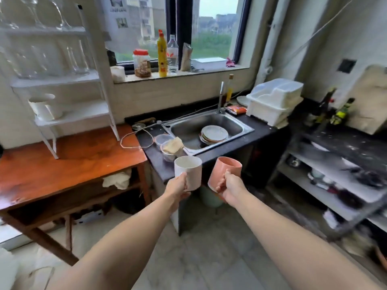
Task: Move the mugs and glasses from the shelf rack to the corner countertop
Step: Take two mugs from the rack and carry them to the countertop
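Fingers (184, 181) grasp white mug (188, 170); right hand (229, 185) grasps tilted pink mug (225, 171). Risk: mugs, close together, may collide.

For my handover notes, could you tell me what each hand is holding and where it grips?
The left hand grips the white mug by its lower side; the right hand grips the pink mug likewise.

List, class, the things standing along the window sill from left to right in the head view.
White paper roll → red-lidded clear plastic jar → yellow squeeze bottle → clear plastic water bottle → crumpled foil pouch → pink bow.
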Tool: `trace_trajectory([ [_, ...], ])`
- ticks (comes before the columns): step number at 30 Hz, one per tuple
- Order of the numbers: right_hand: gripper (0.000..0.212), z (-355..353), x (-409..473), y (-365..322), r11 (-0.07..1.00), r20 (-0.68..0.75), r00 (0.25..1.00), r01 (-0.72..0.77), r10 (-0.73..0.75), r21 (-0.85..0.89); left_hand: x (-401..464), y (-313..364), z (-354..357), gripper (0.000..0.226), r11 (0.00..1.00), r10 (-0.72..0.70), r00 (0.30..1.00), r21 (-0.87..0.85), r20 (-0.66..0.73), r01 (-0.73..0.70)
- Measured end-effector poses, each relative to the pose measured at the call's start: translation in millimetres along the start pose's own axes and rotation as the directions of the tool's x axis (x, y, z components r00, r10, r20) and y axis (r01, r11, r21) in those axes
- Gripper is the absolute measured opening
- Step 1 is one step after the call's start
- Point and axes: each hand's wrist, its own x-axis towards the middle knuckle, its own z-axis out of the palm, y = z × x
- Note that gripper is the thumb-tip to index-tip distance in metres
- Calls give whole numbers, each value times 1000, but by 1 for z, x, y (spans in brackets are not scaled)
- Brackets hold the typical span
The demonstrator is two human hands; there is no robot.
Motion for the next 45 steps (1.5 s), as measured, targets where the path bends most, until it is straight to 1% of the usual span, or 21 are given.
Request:
trace_trajectory([
  [2, 32, -59, -12, -2, 1000, -51, 999, 18, -18, 1, -27, -19, 43, 41, 1000, -22, 999, -7, 46, 22],
  [4, 33, -115, -26, -2, 1000, -112, 993, 25, -27, -15, -52, -38, 81, 28, 999, -39, 995, 0, 89, 39],
  [7, 35, -197, -51, 0, 998, -215, 975, 45, -54, -47, -88, -68, 139, 31, 996, -81, 983, 50, 165, 74],
  [8, 37, -213, -57, 0, 997, -236, 970, 47, -59, -58, -94, -74, 150, 31, 995, -88, 979, 58, 186, 79],
  [11, 40, -282, -80, -5, 997, -334, 940, 69, -70, -14, -121, -97, 205, 26, 984, -144, 948, 141, 283, 108],
  [16, 40, -380, -109, -12, 986, -498, 867, 113, -37, 124, -156, -128, 298, 28, 966, -218, 885, 221, 411, 136],
  [20, 42, -446, -118, -21, 969, -623, 782, 140, 16, 201, -176, -146, 367, 26, 944, -269, 824, 305, 499, 124],
  [22, 43, -474, -115, -28, 960, -667, 744, 158, 37, 229, -181, -150, 399, 29, 932, -290, 799, 346, 527, 109],
  [25, 41, -515, -107, -48, 933, -709, 704, 225, 43, 279, -182, -152, 457, 47, 918, -313, 757, 388, 574, 86],
  [27, 41, -543, -100, -65, 918, -743, 668, 263, 48, 296, -182, -151, 498, 50, 909, -321, 727, 414, 608, 56],
  [30, 34, -584, -89, -92, 897, -779, 624, 304, 67, 321, -179, -143, 555, 44, 894, -328, 681, 447, 655, 0],
  [32, 34, -609, -83, -107, 877, -797, 600, 346, 67, 334, -177, -137, 590, 27, 883, -319, 654, 465, 686, -58],
  [33, 35, -622, -80, -113, 863, -809, 583, 369, 74, 345, -177, -137, 610, 23, 874, -325, 645, 479, 692, -74],
  [38, 35, -678, -67, -141, 849, -836, 530, 369, 143, 379, -181, -141, 689, 27, 856, -365, 607, 511, 706, -80],
  [41, 27, -713, -54, -165, 851, -852, 497, 364, 166, 378, -181, -148, 743, 26, 834, -394, 577, 542, 716, -103],
  [45, 38, -768, -31, -198, 856, -864, 480, 374, 152, 358, -183, -158, 819, 33, 829, -414, 562, 552, 717, -94],
])
